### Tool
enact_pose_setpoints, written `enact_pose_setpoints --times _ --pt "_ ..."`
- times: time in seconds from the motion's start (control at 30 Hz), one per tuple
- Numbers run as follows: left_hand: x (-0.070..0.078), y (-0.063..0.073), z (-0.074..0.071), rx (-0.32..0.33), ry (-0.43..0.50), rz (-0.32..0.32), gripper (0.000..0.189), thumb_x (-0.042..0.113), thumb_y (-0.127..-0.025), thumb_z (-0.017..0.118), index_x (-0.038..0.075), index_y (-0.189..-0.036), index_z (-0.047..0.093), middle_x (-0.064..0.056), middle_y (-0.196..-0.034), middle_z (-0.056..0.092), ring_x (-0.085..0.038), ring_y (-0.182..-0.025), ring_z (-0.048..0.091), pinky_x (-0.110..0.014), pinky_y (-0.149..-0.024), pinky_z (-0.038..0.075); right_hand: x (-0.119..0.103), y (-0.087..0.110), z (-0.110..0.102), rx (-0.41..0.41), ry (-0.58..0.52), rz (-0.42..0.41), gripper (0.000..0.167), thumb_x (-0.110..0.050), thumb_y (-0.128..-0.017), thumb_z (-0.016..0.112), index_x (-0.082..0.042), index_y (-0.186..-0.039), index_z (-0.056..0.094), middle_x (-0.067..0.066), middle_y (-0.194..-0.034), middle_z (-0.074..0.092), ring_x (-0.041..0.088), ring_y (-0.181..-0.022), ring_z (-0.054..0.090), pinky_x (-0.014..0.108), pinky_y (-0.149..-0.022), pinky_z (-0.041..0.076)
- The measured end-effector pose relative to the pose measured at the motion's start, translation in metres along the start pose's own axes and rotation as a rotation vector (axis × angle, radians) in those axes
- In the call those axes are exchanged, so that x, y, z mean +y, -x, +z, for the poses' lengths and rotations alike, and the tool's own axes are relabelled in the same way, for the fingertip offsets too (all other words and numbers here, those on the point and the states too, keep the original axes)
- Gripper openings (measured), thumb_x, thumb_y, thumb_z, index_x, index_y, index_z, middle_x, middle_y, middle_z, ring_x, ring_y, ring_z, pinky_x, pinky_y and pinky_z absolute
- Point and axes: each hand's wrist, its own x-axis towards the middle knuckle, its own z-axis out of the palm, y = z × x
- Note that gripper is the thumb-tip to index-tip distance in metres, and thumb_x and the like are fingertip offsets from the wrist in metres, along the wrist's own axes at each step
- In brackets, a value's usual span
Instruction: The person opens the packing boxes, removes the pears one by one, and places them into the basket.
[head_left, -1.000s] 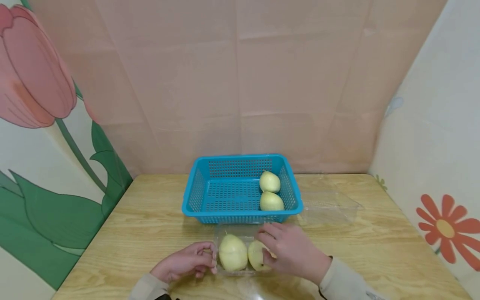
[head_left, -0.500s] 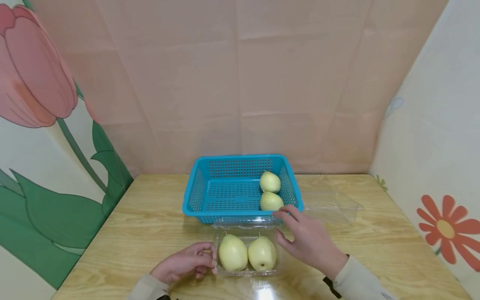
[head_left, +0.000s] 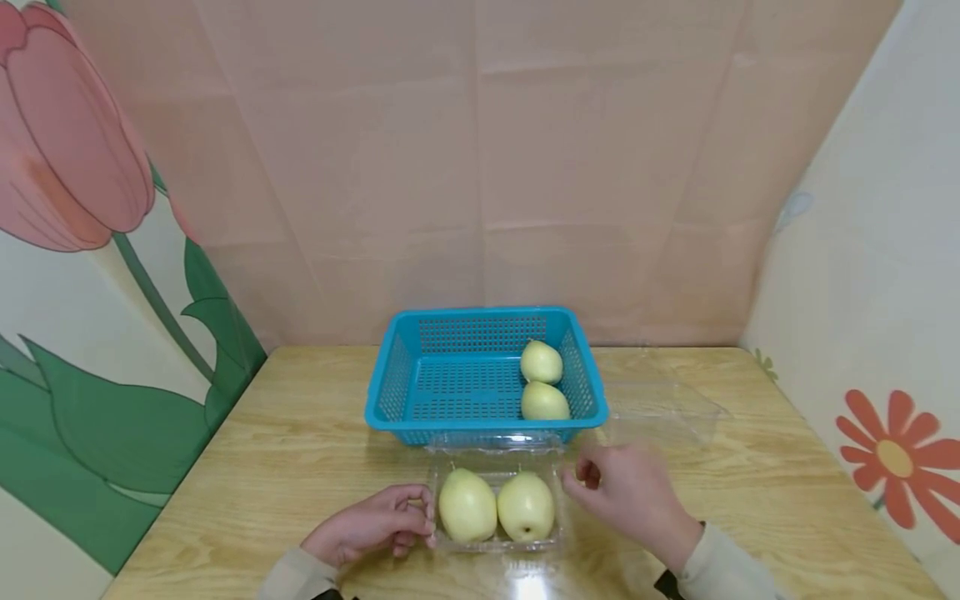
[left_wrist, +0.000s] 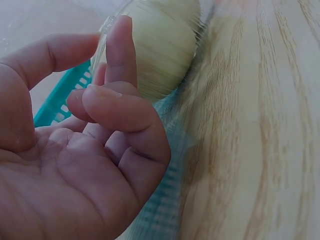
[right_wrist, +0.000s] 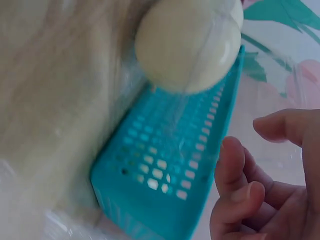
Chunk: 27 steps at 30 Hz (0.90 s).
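Observation:
Two pale yellow-green pears, a left pear [head_left: 467, 506] and a right pear [head_left: 526, 507], lie side by side in a clear plastic box [head_left: 498, 547]. Its raised clear flap [head_left: 495, 442] leans by the basket's front. My left hand [head_left: 378, 521] pinches the box's left edge between thumb and forefinger, the other fingers curled, as the left wrist view shows. To the right of the box is my right hand [head_left: 633, 496], blurred in the head view. Its fingers are loosely bent with nothing between them; the right wrist view shows thumb [right_wrist: 280, 125] and fingers apart.
Behind the box stands a blue perforated basket [head_left: 378, 367] with an upper pear [head_left: 542, 362] and a lower pear [head_left: 545, 402] at its right end. Another clear plastic container [head_left: 660, 412] sits right of the basket. A pink cloth [head_left: 480, 167] hangs behind the wooden table [head_left: 247, 467].
My right hand has left the right pear, passed near the basket's front right corner and drawn back to the right of the box. My left hand has stayed in place.

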Motion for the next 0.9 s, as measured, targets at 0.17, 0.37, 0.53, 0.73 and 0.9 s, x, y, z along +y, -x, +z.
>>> enact_pose_setpoints --times 0.17,0.37,0.53,0.73,0.9 --pt "0.001 0.000 0.001 -0.003 0.005 -0.003 0.008 0.007 -0.095 0.059 0.008 -0.099 0.051 -0.003 -0.090 0.069 -0.007 -0.055 0.040 -0.021 -0.055 0.038 -0.007 0.005 0.010 -0.101 -0.078 -0.006 0.026 -0.038 -0.083 0.076 -0.028 -0.067 0.057 -0.020 -0.059 0.047 -0.004 -0.049 0.036 0.019 -0.044 0.033" --pt "0.003 0.000 0.003 0.000 0.003 -0.010 0.008 0.006 -0.096 0.057 0.011 -0.099 0.052 -0.003 -0.090 0.069 -0.007 -0.055 0.039 -0.022 -0.055 0.039 -0.020 0.005 0.018 -0.142 -0.037 -0.024 0.034 -0.050 -0.077 0.079 -0.020 -0.091 0.069 -0.012 -0.076 0.058 0.001 -0.061 0.047 0.020 -0.048 0.036" --pt "0.006 0.000 0.003 0.007 -0.037 -0.016 0.005 0.008 -0.096 0.057 0.011 -0.099 0.054 -0.002 -0.089 0.069 -0.008 -0.056 0.040 -0.022 -0.054 0.039 -0.030 0.003 0.024 -0.163 0.042 -0.054 0.052 -0.056 -0.071 0.081 -0.016 -0.102 0.070 -0.005 -0.090 0.064 0.009 -0.072 0.060 0.023 -0.052 0.043" --pt "0.009 -0.003 0.001 0.079 -0.082 -0.047 0.012 0.019 -0.100 0.057 0.008 -0.096 0.059 0.000 -0.086 0.068 -0.008 -0.058 0.044 -0.022 -0.054 0.041 -0.036 -0.001 0.027 -0.199 0.072 -0.044 0.059 -0.059 -0.068 0.082 -0.015 -0.104 0.069 0.001 -0.097 0.067 0.014 -0.074 0.062 0.028 -0.050 0.043" --pt "0.010 -0.009 0.001 0.219 -0.068 -0.048 0.015 0.020 -0.099 0.058 0.006 -0.097 0.060 -0.001 -0.084 0.067 -0.008 -0.060 0.046 -0.021 -0.053 0.042 -0.039 -0.004 0.029 -0.249 0.065 -0.014 0.063 -0.060 -0.066 0.082 -0.013 -0.107 0.069 0.004 -0.097 0.068 0.013 -0.072 0.060 0.028 -0.049 0.042"
